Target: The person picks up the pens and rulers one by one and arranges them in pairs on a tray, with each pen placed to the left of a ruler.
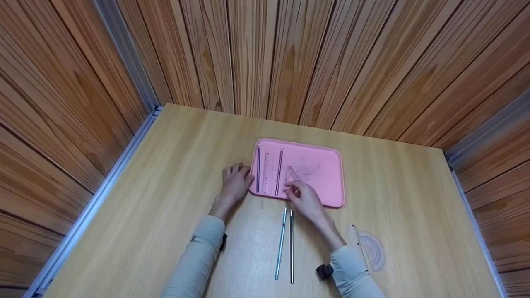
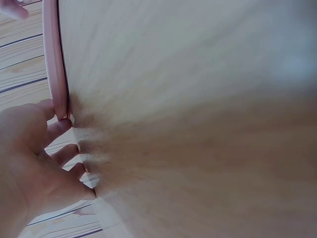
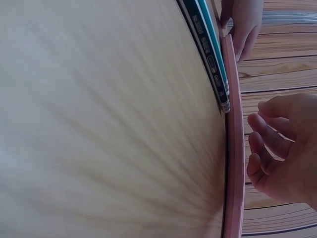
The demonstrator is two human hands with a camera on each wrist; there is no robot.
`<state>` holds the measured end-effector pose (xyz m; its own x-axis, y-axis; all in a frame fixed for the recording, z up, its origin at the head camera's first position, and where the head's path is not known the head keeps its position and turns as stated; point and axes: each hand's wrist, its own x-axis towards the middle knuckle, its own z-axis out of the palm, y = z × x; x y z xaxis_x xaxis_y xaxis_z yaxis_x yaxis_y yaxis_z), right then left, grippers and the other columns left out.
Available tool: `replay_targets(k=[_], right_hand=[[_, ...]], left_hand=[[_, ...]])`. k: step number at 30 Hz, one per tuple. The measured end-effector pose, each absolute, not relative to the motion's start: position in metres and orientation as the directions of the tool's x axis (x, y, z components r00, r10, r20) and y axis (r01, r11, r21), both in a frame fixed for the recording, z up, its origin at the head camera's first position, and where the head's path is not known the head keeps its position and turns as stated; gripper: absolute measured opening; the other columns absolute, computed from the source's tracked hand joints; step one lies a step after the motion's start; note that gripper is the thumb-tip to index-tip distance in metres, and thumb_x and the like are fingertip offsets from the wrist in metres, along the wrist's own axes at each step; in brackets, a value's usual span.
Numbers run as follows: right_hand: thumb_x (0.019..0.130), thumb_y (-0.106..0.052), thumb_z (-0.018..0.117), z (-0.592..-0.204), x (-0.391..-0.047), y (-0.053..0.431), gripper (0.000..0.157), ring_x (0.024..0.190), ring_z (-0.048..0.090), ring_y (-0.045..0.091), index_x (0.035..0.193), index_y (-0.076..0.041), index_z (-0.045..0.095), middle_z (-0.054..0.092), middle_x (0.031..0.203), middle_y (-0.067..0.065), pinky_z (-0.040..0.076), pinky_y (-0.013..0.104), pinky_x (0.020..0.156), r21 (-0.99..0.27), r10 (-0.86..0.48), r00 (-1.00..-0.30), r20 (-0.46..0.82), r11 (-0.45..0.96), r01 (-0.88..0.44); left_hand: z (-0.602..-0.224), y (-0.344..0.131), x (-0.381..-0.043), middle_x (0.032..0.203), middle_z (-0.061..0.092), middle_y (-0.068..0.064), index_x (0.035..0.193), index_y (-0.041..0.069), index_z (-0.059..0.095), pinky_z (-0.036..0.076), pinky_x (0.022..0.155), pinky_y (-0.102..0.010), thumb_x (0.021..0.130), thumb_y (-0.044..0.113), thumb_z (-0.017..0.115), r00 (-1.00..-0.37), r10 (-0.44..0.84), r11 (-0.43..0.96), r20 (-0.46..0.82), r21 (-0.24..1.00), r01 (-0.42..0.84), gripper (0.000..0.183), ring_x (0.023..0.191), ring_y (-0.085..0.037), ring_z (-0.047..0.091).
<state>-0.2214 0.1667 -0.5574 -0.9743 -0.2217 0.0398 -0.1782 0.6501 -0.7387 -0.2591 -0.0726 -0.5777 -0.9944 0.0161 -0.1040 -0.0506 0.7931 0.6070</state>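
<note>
A pink tray lies on the table. My left hand holds the tray's left rim near its front corner, thumb over the rim and index finger against its outer side; the other fingertips rest on the table. My right hand hovers over the tray's front edge, fingers loosely bent; nothing shows between them in the right wrist view. Inside the tray lie a dark pencil at the left, a clear ruler beside it, then another dark pencil. A clear piece with printed markings lies right of them, partly behind the right fingers.
In front of the tray a teal pencil and a black pencil lie side by side, eraser ends toward the tray. A clear protractor lies at the right by the sleeve. Wood-panelled walls stand behind and beside the table.
</note>
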Motion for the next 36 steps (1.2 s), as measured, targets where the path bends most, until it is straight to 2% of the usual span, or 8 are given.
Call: replay_targets(k=[8,15,22,36], right_hand=[[0.093,-0.012,0.067,-0.560,-0.210,0.167,0.020,0.073,0.057,0.008,0.112,-0.008,0.072,0.067,0.085,-0.001,0.047,0.025,0.069,-0.725,-0.264,-0.962,0.063,0.651,-0.226],[0.093,-0.010,0.066,-0.556,-0.201,0.167,0.022,0.074,0.057,0.009,0.114,-0.007,0.070,0.066,0.087,-0.001,0.047,0.024,0.069,-0.735,-0.297,-0.954,0.035,0.640,-0.226],[0.093,-0.015,0.067,-0.551,-0.191,0.165,0.022,0.078,0.056,0.008,0.115,-0.011,0.070,0.065,0.090,-0.005,0.047,0.023,0.070,-0.716,-0.301,-0.954,0.007,0.664,-0.214],[0.096,-0.022,0.065,-0.551,-0.165,0.162,0.020,0.075,0.056,0.006,0.112,-0.011,0.070,0.065,0.089,-0.006,0.047,0.021,0.065,-0.691,-0.372,-0.928,-0.021,0.676,-0.255]], left_hand=[[-0.578,-0.073,-0.259,0.151,0.041,-0.013,0.139,0.016,0.057,0.020,0.115,-0.050,0.103,0.036,0.052,-0.997,0.040,0.800,-0.066,0.601,-0.008,0.042,0.137,-0.035,0.030],[-0.579,-0.073,-0.259,0.152,0.040,-0.011,0.140,0.017,0.056,0.021,0.115,-0.049,0.103,0.038,0.050,-0.996,0.035,0.801,-0.078,0.599,-0.019,0.042,0.138,-0.034,0.029],[-0.580,-0.074,-0.259,0.153,0.039,-0.011,0.141,0.018,0.056,0.021,0.115,-0.049,0.104,0.038,0.049,-0.996,0.037,0.801,-0.082,0.599,-0.020,0.043,0.137,-0.034,0.029],[-0.580,-0.074,-0.259,0.153,0.038,-0.013,0.141,0.016,0.055,0.020,0.115,-0.049,0.104,0.037,0.050,-0.996,0.049,0.797,-0.071,0.604,-0.004,0.043,0.138,-0.034,0.028]])
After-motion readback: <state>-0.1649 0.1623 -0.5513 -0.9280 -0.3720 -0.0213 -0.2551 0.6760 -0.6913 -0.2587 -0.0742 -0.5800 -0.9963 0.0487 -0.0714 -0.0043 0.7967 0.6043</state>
